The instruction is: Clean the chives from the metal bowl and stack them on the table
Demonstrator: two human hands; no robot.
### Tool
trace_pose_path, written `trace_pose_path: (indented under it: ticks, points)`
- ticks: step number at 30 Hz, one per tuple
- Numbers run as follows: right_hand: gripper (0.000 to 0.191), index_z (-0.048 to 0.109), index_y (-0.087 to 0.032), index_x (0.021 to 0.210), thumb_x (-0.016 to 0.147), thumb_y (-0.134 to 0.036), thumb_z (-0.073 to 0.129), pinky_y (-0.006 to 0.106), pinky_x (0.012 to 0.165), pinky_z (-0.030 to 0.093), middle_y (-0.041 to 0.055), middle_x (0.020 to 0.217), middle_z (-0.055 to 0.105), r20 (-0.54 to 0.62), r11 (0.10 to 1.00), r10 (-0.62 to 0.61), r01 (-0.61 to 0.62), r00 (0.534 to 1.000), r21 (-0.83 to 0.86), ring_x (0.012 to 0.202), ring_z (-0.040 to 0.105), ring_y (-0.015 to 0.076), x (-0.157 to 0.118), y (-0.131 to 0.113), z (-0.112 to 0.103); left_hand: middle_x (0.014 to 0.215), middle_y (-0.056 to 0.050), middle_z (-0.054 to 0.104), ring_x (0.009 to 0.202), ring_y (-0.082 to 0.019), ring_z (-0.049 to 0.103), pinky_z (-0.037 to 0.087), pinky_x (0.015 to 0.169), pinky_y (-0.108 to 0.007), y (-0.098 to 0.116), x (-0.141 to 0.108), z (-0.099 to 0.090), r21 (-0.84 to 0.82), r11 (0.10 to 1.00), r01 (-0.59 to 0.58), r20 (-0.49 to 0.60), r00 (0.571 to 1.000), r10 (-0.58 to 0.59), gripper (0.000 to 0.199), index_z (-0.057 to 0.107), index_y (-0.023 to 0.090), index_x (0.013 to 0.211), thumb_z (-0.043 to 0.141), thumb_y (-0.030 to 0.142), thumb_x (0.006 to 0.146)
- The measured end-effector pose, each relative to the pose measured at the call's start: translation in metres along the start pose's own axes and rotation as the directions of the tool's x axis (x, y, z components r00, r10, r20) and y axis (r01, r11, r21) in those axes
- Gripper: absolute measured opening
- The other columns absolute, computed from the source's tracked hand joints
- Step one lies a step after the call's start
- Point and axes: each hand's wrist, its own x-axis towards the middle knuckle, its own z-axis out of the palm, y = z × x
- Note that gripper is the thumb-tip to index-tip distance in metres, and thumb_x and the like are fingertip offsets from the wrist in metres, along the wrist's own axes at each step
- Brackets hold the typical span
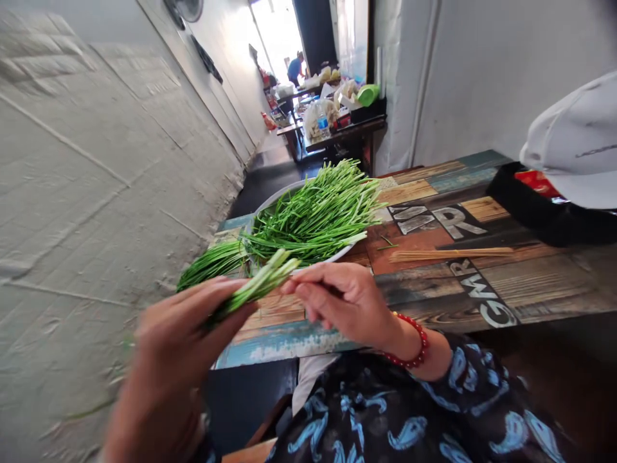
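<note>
My left hand [178, 334], blurred by motion, is closed round a small bunch of garlic chives [263, 280], whose pale cut ends point up and to the right. At those ends my right hand [344, 299], with a red bead bracelet [414, 344] on its wrist, closes thumb and forefinger in a pinch. What lies between these fingertips is too small to make out. Behind both hands a large bowl [332, 257] is heaped with chives [313, 215], and more chives [209, 263] hang over its left side.
Thin wooden skewers [450, 254] lie on the patterned table [409, 289] to the right, near a few green scraps [387, 243]. A white cap [573, 141] rests on a dark item at the far right. A wall [87, 193] runs along the left. One person [295, 69] is far back.
</note>
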Motion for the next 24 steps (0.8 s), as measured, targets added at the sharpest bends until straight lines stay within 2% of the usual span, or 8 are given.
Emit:
trace_pose_path:
  ticks: [2,4,7,11,14,17,20,24]
  points:
    - [0.03,0.074,-0.014,0.097,0.095,-0.041,0.061,0.015,0.038,0.041,-0.0012,0.064,0.067,-0.113,0.986,0.149,-0.156,0.982,-0.052,0.042,0.051,0.005,-0.011,0.018,-0.022,0.089,-0.002,0.077,0.072,-0.015,0.069,0.055,0.07,-0.024,0.023,0.068,0.054,-0.068,0.996,-0.065,0.172,0.982,0.076,0.016,0.076,0.021,0.101,0.067,0.025,0.089]
    - [0.032,0.074,-0.014,0.095,0.093,-0.043,0.062,0.014,0.038,0.038,-0.0043,0.056,0.06,-0.242,0.953,0.258,-0.288,0.935,-0.095,0.039,0.048,0.0043,-0.027,0.037,-0.047,0.084,-0.003,0.076,0.07,-0.014,0.068,0.052,0.065,-0.022,0.038,0.112,0.105,-0.128,0.987,-0.093,0.249,0.961,0.123,0.016,0.075,0.017,0.099,0.063,0.026,0.092]
    - [0.033,0.074,-0.014,0.093,0.089,-0.045,0.066,0.014,0.036,0.033,-0.0056,0.055,0.057,-0.409,0.912,0.342,-0.404,0.846,-0.073,0.037,0.044,0.0037,-0.051,0.059,-0.079,0.096,-0.007,0.077,0.082,-0.02,0.071,0.052,0.071,-0.027,0.039,0.12,0.153,-0.056,0.997,-0.045,0.318,0.946,0.061,0.025,0.073,0.017,0.113,0.065,0.029,0.092]
    - [0.031,0.073,-0.015,0.094,0.087,-0.044,0.069,0.015,0.036,0.032,-0.006,0.055,0.056,-0.518,0.888,0.383,-0.459,0.765,-0.022,0.038,0.045,0.0042,-0.07,0.07,-0.102,0.103,-0.008,0.075,0.089,-0.02,0.071,0.052,0.079,-0.03,0.032,0.103,0.158,-0.109,0.994,-0.029,0.317,0.946,0.062,0.04,0.064,0.018,0.131,0.064,0.031,0.093]
    - [0.029,0.073,-0.015,0.094,0.087,-0.044,0.069,0.015,0.036,0.031,-0.0061,0.054,0.056,-0.551,0.886,0.376,-0.464,0.745,-0.022,0.038,0.044,0.0046,-0.072,0.065,-0.106,0.093,-0.006,0.073,0.078,-0.016,0.068,0.05,0.072,-0.026,0.035,0.115,0.147,-0.17,0.985,-0.025,0.21,0.976,0.061,0.027,0.071,0.017,0.117,0.061,0.031,0.096]
    - [0.029,0.073,-0.016,0.094,0.087,-0.044,0.07,0.015,0.036,0.031,-0.0061,0.054,0.056,-0.547,0.883,0.367,-0.466,0.753,-0.049,0.037,0.045,0.0048,-0.07,0.057,-0.106,0.088,-0.005,0.072,0.071,-0.013,0.064,0.047,0.067,-0.024,0.038,0.143,0.149,-0.201,0.979,-0.026,0.121,0.991,0.052,0.02,0.075,0.016,0.102,0.059,0.027,0.095]
    - [0.029,0.073,-0.016,0.093,0.087,-0.044,0.07,0.016,0.036,0.032,-0.0058,0.054,0.056,-0.538,0.877,0.348,-0.469,0.768,-0.102,0.037,0.045,0.0049,-0.067,0.049,-0.104,0.088,-0.005,0.071,0.073,-0.013,0.063,0.047,0.069,-0.025,0.038,0.171,0.166,-0.197,0.978,-0.073,0.196,0.974,0.113,0.017,0.076,0.017,0.094,0.06,0.022,0.093]
    - [0.029,0.074,-0.016,0.092,0.088,-0.044,0.069,0.016,0.037,0.034,-0.0051,0.054,0.056,-0.532,0.862,0.311,-0.469,0.787,-0.19,0.038,0.047,0.0053,-0.064,0.042,-0.101,0.093,-0.007,0.07,0.082,-0.018,0.065,0.049,0.075,-0.029,0.04,0.196,0.19,-0.054,0.988,-0.143,0.328,0.932,0.152,0.017,0.076,0.016,0.094,0.06,0.022,0.092]
